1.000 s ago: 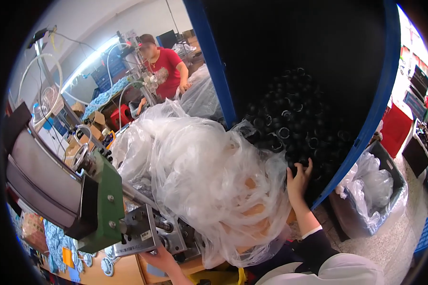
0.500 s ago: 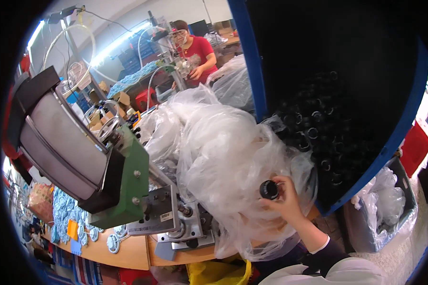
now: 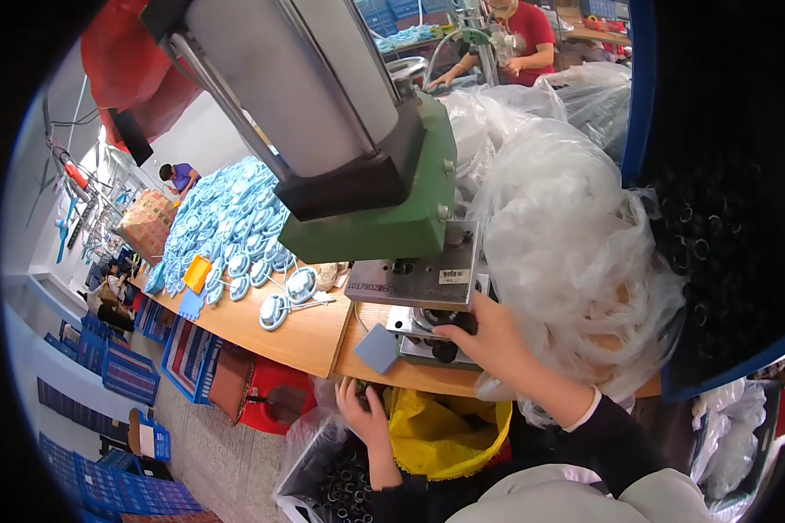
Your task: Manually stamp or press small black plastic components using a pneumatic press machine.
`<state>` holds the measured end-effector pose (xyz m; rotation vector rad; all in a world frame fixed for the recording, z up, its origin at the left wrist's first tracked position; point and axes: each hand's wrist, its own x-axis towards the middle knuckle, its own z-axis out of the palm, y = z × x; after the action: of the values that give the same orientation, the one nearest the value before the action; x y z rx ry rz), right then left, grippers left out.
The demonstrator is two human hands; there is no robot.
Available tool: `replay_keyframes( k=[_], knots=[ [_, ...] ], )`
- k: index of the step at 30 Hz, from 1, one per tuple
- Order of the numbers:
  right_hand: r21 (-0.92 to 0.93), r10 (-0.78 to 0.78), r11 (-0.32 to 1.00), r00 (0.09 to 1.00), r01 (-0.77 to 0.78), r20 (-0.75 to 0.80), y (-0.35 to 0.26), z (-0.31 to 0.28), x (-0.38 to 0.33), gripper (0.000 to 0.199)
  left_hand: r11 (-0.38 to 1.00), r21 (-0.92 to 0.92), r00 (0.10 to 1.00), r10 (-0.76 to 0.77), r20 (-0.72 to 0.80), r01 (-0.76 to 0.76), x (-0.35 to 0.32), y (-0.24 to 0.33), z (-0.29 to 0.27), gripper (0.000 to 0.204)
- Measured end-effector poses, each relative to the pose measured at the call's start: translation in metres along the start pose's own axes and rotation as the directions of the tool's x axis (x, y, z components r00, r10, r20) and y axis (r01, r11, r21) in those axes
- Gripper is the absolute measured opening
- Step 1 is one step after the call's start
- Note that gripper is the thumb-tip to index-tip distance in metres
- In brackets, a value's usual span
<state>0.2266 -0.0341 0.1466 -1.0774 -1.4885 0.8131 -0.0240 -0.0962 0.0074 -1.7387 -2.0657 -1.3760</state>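
Observation:
My right hand point(image 3: 501, 349) reaches in from the right under the upper plate point(image 3: 414, 272) of a green bench press point(image 3: 384, 205). Its thumb and fingers close round a black round cap point(image 3: 452, 320) at the lower metal die point(image 3: 407, 324); the plate partly hides the fingertips. By the table's front edge, my left hand point(image 3: 366, 423) is raised with fingers apart and nothing visible in it. Below that hand stands a bin of black rings point(image 3: 344, 492), beside a yellow sack point(image 3: 440, 436).
Clear plastic bags point(image 3: 567, 253) are heaped right of the press. A blue-edged container point(image 3: 641, 105) holds more black rings. Pale blue coiled parts point(image 3: 227, 218) cover the table's left, near an orange block point(image 3: 197, 274). A person in red point(image 3: 528, 39) works across the table.
My right hand has carried the black cap left, from in front of the plastic bags to the press. My left hand has come into view. The view has swung left.

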Motion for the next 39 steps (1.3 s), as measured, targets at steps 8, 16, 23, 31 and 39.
replay_keyframes(
  k=[8, 16, 23, 31, 39],
  knots=[
    [-0.116, 0.008, 0.993, 0.996, 0.002, 0.087, 0.010, 0.005, 0.011, 0.048, 0.982, 0.119, 0.937, 0.099, 0.335, -0.146, 0.066, 0.007, 0.074, 0.041],
    [-0.115, 0.018, 0.993, 0.996, -0.028, -0.087, -0.008, -0.061, -0.080, 0.040, 0.950, 0.284, 0.927, 0.014, 0.376, -0.130, 0.068, 0.007, 0.083, 0.041],
    [-0.245, 0.253, 0.868, 0.809, -0.431, -0.530, 0.058, -0.174, -0.117, 0.028, 0.943, 0.279, 0.925, 0.067, 0.374, -0.182, 0.068, -0.018, 0.085, 0.041],
    [-0.476, -0.003, 0.019, 0.476, -0.879, -0.879, 0.112, -0.236, -0.121, 0.053, 0.928, -0.362, 0.995, 0.096, 0.012, -0.086, 0.059, 0.058, 0.071, 0.039],
    [-0.386, 0.229, 0.199, 0.426, -0.901, -0.876, 0.111, -0.241, -0.147, 0.050, 0.692, -0.700, 0.979, 0.198, -0.052, -0.177, 0.086, 0.140, 0.066, 0.047]
  ],
)
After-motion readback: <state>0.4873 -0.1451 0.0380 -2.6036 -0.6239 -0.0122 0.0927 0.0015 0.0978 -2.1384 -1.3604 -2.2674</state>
